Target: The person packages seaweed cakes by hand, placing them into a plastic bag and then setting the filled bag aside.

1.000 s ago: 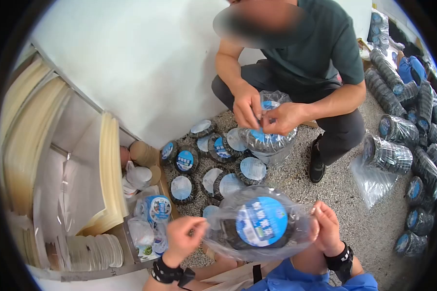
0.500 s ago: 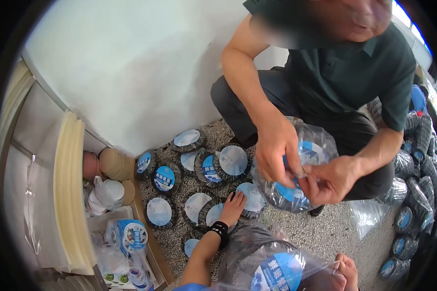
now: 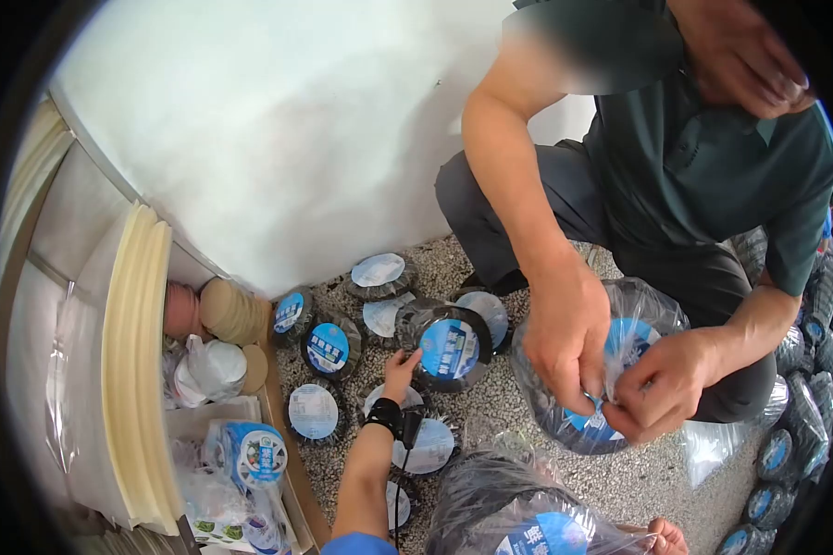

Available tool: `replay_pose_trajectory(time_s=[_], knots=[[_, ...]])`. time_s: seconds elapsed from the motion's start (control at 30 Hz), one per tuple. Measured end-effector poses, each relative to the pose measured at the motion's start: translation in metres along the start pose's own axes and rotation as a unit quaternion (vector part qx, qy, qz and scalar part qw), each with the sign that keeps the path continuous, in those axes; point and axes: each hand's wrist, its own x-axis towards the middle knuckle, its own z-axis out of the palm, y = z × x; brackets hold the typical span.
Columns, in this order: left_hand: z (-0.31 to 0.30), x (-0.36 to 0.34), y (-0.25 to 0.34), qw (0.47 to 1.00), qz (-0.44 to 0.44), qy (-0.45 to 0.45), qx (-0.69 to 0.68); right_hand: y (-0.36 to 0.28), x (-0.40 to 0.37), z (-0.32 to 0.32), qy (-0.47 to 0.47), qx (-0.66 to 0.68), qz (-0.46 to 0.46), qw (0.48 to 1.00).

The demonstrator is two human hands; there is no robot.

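Observation:
My left hand (image 3: 401,375), with a black band at the wrist, grips the near left edge of a round dark pack (image 3: 449,350) with a blue label. The pack is tilted above other packs on the floor. At the lower right my right hand (image 3: 668,536) pinches the edge of a clear plastic bag (image 3: 491,481). Inside that bag are dark round packs with a blue label facing up. Across from me, a co-worker's hands (image 3: 611,379) gather the mouth of another filled clear bag (image 3: 560,425).
Several round packs (image 3: 313,412) lie on the speckled floor by the white wall. To the left a cardboard box (image 3: 296,462) holds label rolls and plastic wrap, beside stacked pale sheets (image 3: 139,370). Many wrapped packs (image 3: 805,398) are piled at the right.
My left hand has gone from resting on a floor pack to holding a blue-labelled one, raised and tilted. My right hand stays on the bag edge. The view has shifted a little.

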Motion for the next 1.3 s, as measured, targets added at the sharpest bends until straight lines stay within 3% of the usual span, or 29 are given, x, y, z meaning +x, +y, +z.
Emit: replay_pose_trajectory(time_s=[0.07,0.1,0.17,0.23,0.3,0.37,0.4,0.43,0.5,0.53,0.57,0.6,0.63,0.67,0.7,0.73,0.77,0.8,0.87,0.9,0.97,1.0,1.03,1.1,1.13,1.17,1.23,1.27,1.3], knots=[[-0.002,-0.012,0.001,0.983,0.103,0.014,0.153,0.000,-0.007,0.001,-0.015,0.023,0.001,1.000],[-0.008,-0.029,0.020,0.982,0.103,0.013,0.158,0.000,-0.009,0.001,-0.014,0.027,0.002,1.000],[-0.030,-0.082,0.082,0.849,0.363,0.110,0.369,0.003,-0.016,-0.005,-0.054,0.057,-0.009,0.997],[-0.064,-0.129,0.142,0.759,0.441,0.130,0.461,0.008,-0.022,-0.012,-0.074,0.075,-0.013,0.994],[-0.093,-0.192,0.207,0.752,0.468,0.146,0.440,0.013,-0.028,-0.016,-0.056,0.076,-0.012,0.995],[-0.129,-0.248,0.253,0.832,0.422,0.129,0.337,0.020,-0.030,-0.023,-0.149,0.114,-0.028,0.982],[-0.132,-0.287,0.271,0.921,0.360,0.093,0.113,0.020,-0.034,-0.020,-0.141,0.145,-0.018,0.979],[-0.136,-0.329,0.288,0.951,0.280,0.056,-0.120,0.019,-0.037,-0.014,-0.136,0.172,-0.007,0.976],[-0.145,-0.422,0.305,0.946,0.177,-0.007,-0.270,0.022,-0.038,-0.010,-0.148,0.178,-0.022,0.973],[-0.161,-0.472,0.292,0.965,0.178,-0.027,-0.191,0.026,-0.044,-0.012,-0.149,0.182,-0.042,0.971],[-0.173,-0.499,0.269,0.949,0.115,-0.164,-0.243,0.030,-0.055,-0.014,-0.157,0.175,-0.041,0.971],[-0.161,-0.546,0.266,0.976,0.133,-0.142,-0.097,0.034,-0.065,-0.014,-0.147,0.076,-0.092,0.982],[-0.154,-0.574,0.257,0.966,0.112,-0.131,0.194,0.037,-0.073,-0.010,-0.140,-0.022,-0.146,0.979],[-0.127,-0.595,0.253,0.865,0.300,-0.150,0.374,0.049,-0.085,-0.007,-0.154,-0.122,-0.194,0.961],[-0.113,-0.602,0.219,0.833,0.384,-0.175,0.358,0.060,-0.107,0.002,-0.159,-0.224,-0.194,0.942],[-0.099,-0.616,0.202,0.860,0.368,-0.177,0.305,0.078,-0.121,0.006,-0.199,-0.347,-0.364,0.841],[-0.089,-0.627,0.189,0.882,0.353,-0.183,0.251,0.093,-0.133,0.006,-0.227,-0.443,-0.517,0.696],[-0.084,-0.634,0.176,0.885,0.355,-0.171,0.248,0.096,-0.146,0.005,-0.238,-0.445,-0.519,0.690],[-0.085,-0.639,0.153,0.907,0.248,-0.148,0.305,0.093,-0.175,0.001,-0.330,-0.554,-0.562,0.518],[-0.090,-0.631,0.137,0.909,0.252,-0.141,0.301,0.094,-0.186,0.003,-0.334,-0.555,-0.566,0.510],[-0.096,-0.618,0.120,0.981,0.110,-0.156,0.020,0.093,-0.205,0.006,-0.376,-0.565,-0.550,0.486],[-0.103,-0.621,0.119,0.990,0.043,-0.134,-0.032,0.091,-0.213,0.006,-0.391,-0.565,-0.554,0.470],[-0.110,-0.628,0.118,0.989,0.045,-0.135,-0.035,0.094,-0.218,-0.003,-0.391,-0.568,-0.554,0.467],[-0.123,-0.640,0.121,0.952,-0.045,-0.104,-0.285,0.104,-0.227,-0.026,-0.302,-0.503,-0.511,0.628],[-0.127,-0.637,0.111,0.938,-0.068,-0.090,-0.328,0.107,-0.236,-0.026,-0.309,-0.447,-0.436,0.718],[-0.119,-0.638,0.110,0.938,-0.063,-0.093,-0.329,0.111,-0.239,-0.016,-0.309,-0.447,-0.441,0.714],[-0.080,-0.643,0.110,0.978,0.058,0.064,-0.187,0.127,-0.246,0.004,-0.356,-0.409,-0.401,0.739],[-0.066,-0.653,0.123,0.974,0.173,0.120,-0.088,0.143,-0.237,0.005,-0.338,-0.300,-0.290,0.843],[-0.068,-0.648,0.123,0.972,0.177,0.122,-0.094,0.139,-0.233,0.001,-0.341,-0.305,-0.294,0.839]])
